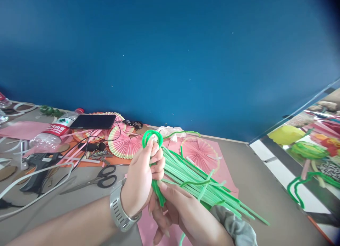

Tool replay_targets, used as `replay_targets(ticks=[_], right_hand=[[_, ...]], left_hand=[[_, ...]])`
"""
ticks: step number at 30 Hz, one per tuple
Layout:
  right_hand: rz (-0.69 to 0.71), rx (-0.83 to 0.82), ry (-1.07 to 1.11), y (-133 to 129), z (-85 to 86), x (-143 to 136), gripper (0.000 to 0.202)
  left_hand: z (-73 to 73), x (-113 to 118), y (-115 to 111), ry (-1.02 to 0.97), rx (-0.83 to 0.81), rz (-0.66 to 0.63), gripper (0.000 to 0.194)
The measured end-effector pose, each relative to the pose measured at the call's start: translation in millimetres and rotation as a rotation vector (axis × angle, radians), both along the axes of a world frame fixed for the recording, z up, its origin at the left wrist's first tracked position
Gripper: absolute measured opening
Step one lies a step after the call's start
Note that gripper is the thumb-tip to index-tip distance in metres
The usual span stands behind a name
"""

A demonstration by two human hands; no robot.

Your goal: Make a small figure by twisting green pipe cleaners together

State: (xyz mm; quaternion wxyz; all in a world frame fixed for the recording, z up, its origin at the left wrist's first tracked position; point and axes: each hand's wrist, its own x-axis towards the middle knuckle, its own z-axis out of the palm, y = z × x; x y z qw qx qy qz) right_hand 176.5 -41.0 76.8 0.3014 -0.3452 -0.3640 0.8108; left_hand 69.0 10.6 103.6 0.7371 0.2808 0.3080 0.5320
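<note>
Currently in your left hand (140,177): the looped green stem (152,132), clasped between thumb and curled fingers. Its ring stands above your fist, and the grip just below it probably stops the fuzzy wire springing open.
Your right hand (183,209): thumb and fingers seem to pinch the tails that come out below your left hand, likely to steady the lower end. Your palm hides part of that contact.
Looped green stem: up in front of you, over the table (247,168), between both hands.
Pale green bundle: many straight stems (196,180) lying slantwise on pink paper (227,168), just beyond your right hand; lying lengthwise together, they look easy to draw singly. Whether your right hand touches them, you cannot tell from this angle.
Scissors: lying near your left wrist (118,209), handles (107,181) toward you and blades pointing away to the left, perhaps so they can be picked up safely.
Folded pink fans: one (126,141) behind your left hand, another (203,154) beyond the bundle, both spread out flat, which should spare their pleats.
Glue gun: at left (39,168), amid cables.
Phone: propped against the bottle (57,129), its dark screen (92,121) tilted up.
</note>
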Motion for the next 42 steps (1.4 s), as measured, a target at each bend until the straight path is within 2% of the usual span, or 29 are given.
replay_targets(ticks=[4,7,10,13,15,17,20,22,25,26,28,30,31,32,33,34,36,39,42], right_hand=[[-0.048,0.056,-0.254,-4,6.9,-2,0.042],[-0.038,0.145,-0.412,-7,5.7,-3,0.042],[-0.030,0.237,-0.417,-9,-0.7,-5,0.041],[-0.046,0.311,-0.407,-7,-2.6,-7,0.042],[-0.048,0.373,-0.403,-5,1.9,-5,0.042],[-0.048,0.421,-0.398,-1,10.4,2,0.042],[-0.049,0.450,-0.427,3,25.4,18,0.042],[-0.041,0.460,-0.447,4,34.3,32,0.042],[-0.035,0.465,-0.473,3,44.4,49,0.041],[-0.027,0.468,-0.527,2,46.7,53,0.041],[0.009,0.493,-0.714,1,49.6,57,0.041],[0.056,0.551,-0.917,0,50.3,56,0.041],[0.081,0.589,-0.984,1,50.1,55,0.040],[0.101,0.624,-1.034,1,50.0,53,0.038],[0.119,0.651,-1.066,2,50.2,53,0.037],[0.140,0.665,-1.083,2,51.0,53,0.035],[0.143,0.652,-1.094,3,55.0,58,0.034],[0.075,0.579,-0.972,0,65.5,70,0.033],[-0.036,0.470,-0.719,-4,75.4,78,0.031]], left_hand=[[-1.6,0,0,-0.002,-0.001,0.011,0.044],[-4.0,0,-2,-0.003,-0.001,0.040,0.042],[-2.5,0,-4,-0.009,-0.006,0.056,0.036],[5.2,-2,-8,-0.083,-0.021,0.108,0.032],[12.0,-6,-8,-0.187,-0.032,0.094,0.030],[18.4,-11,-5,-0.261,-0.009,0.024,0.030],[25.9,-22,4,-0.227,0.060,-0.031,0.030],[30.0,-30,11,-0.120,0.124,-0.072,0.030],[36.4,-41,20,0.155,0.325,-0.116,0.033],[38.8,-45,21,0.241,0.395,-0.069,0.032],[43.4,-51,21,0.476,0.584,0.115,0.025],[46.0,-53,16,0.859,0.957,0.216,0.034],[45.7,-52,13,1.076,1.199,0.147,0.039],[44.0,-49,10,1.228,1.434,-0.027,0.042],[40.9,-46,7,1.361,1.551,-0.201,0.042],[36.6,-42,5,1.450,1.583,-0.314,0.039],[26.7,-35,3,1.543,1.540,-0.461,0.024],[18.0,-29,3,1.622,1.397,-0.537,0.017],[21.4,-30,3,1.576,1.392,-0.570,0.021]])
